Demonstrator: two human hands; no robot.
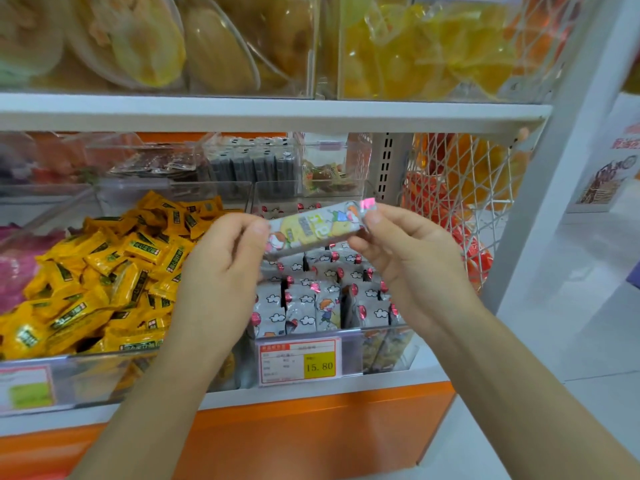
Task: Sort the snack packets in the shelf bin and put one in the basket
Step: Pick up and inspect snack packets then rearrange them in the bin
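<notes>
Both hands pinching grey cartoon-printed packet

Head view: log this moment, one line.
left hand and right hand pinch ends of white cartoon-printed snack packet | above clear shelf bin | basket unseen

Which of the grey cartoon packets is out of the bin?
The packet pinched at its ends by the left hand and right hand, held sideways; the others stand in the bin.

Glossy foil-like snack packet; clear smooth plastic bin; shiny yellow wrappers; matt white shelf
</notes>
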